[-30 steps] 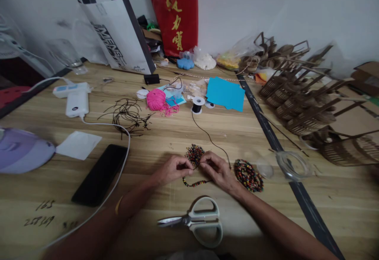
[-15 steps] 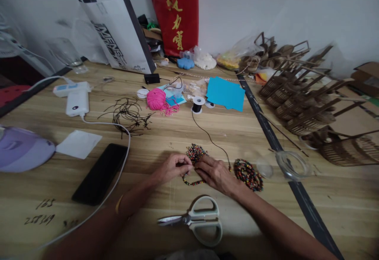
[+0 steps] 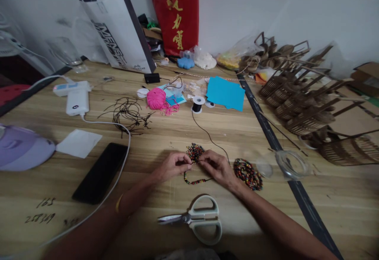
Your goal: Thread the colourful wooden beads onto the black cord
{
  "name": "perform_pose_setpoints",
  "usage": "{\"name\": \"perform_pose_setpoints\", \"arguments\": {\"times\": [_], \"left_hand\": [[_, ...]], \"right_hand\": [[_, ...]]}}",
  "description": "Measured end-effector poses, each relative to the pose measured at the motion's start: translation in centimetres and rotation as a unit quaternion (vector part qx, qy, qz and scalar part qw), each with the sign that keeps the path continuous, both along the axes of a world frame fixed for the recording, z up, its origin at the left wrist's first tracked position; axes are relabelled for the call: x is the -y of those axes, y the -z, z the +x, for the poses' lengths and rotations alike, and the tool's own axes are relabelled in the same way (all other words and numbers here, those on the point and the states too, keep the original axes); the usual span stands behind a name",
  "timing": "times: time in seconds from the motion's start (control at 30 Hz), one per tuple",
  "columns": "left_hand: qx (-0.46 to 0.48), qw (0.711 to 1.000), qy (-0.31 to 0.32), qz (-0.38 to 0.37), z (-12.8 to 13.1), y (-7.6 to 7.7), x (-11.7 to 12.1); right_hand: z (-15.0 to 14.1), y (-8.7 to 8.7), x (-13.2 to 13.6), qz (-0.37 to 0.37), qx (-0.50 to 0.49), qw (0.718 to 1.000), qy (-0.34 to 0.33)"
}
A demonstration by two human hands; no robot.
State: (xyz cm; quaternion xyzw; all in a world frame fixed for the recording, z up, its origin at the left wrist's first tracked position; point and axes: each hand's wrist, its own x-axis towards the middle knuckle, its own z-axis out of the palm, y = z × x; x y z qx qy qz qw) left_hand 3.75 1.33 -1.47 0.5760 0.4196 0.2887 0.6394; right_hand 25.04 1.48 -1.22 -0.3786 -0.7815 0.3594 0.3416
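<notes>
Thumb and forefinger of my left hand (image 3: 174, 164) are pinched on the end of a thin black cord (image 3: 211, 136). From these fingers a short strand of small multicoloured beads (image 3: 195, 182) curves down and right along the cord. My right hand (image 3: 219, 169) is at the right edge of a loose bead pile (image 3: 194, 151), its fingertips closed together; whatever is between them is too small to make out. The cord runs back to a spool (image 3: 197, 102). A coiled bead string (image 3: 248, 174) lies right of my right hand.
Scissors (image 3: 204, 214) lie in front of my hands. At left are a phone (image 3: 100, 173), a white cable (image 3: 129, 137) and a tangle of black cords (image 3: 127, 113). Pink yarn (image 3: 156, 98) and blue sheets (image 3: 225, 93) lie farther back. Small brown baskets (image 3: 304, 110) stand at right.
My right hand has drawn slightly back to the right from my left fingertips, and its fingers now meet at the bead pile. My left hand has hardly moved.
</notes>
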Motion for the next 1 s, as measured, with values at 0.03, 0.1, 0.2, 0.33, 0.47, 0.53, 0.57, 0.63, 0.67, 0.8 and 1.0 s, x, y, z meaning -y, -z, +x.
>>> {"name": "perform_pose_setpoints", "arguments": {"times": [0.03,0.1,0.2,0.33,0.47,0.53,0.57,0.63,0.67,0.8,1.0], "left_hand": [[0.004,1.0,0.002,-0.001,-0.01,0.06,-0.03],[0.005,1.0,0.001,0.005,-0.02,0.19,-0.06],[-0.001,1.0,-0.004,0.018,0.03,0.27,-0.07],[0.0,1.0,-0.004,0.008,0.12,0.09,0.01],[-0.008,1.0,0.006,0.002,0.13,-0.2,0.06],[-0.012,1.0,0.007,0.007,0.1,-0.22,0.06],[-0.012,1.0,0.008,0.009,0.08,-0.19,0.06],[-0.01,1.0,0.009,0.011,0.04,-0.11,0.06],[-0.01,1.0,0.009,0.011,0.02,-0.09,0.07],[-0.018,1.0,0.013,0.01,-0.02,-0.23,0.07],[-0.023,0.999,0.014,0.028,-0.04,-0.42,0.06]], "right_hand": [[-0.05,0.05,0.02,-0.025,-0.016,0.999,0.011],[-0.21,0.04,0.14,-0.067,-0.04,0.997,0.02],[-0.5,-0.18,0.38,-0.087,-0.053,0.995,0.011],[-0.75,-0.33,0.46,-0.056,-0.057,0.997,-0.008],[-0.81,-0.17,0.46,-0.051,-0.061,0.997,-0.016],[-0.81,-0.05,0.52,-0.066,-0.064,0.996,-0.018],[-0.81,0.01,0.56,-0.077,-0.066,0.995,-0.018],[-0.81,0.12,0.65,-0.102,-0.076,0.992,-0.012],[-0.82,0.16,0.69,-0.113,-0.083,0.99,-0.006],[-0.9,0.21,0.78,-0.149,-0.124,0.981,0.021],[-0.94,-0.03,0.81,-0.14,-0.137,0.98,0.02]]}}
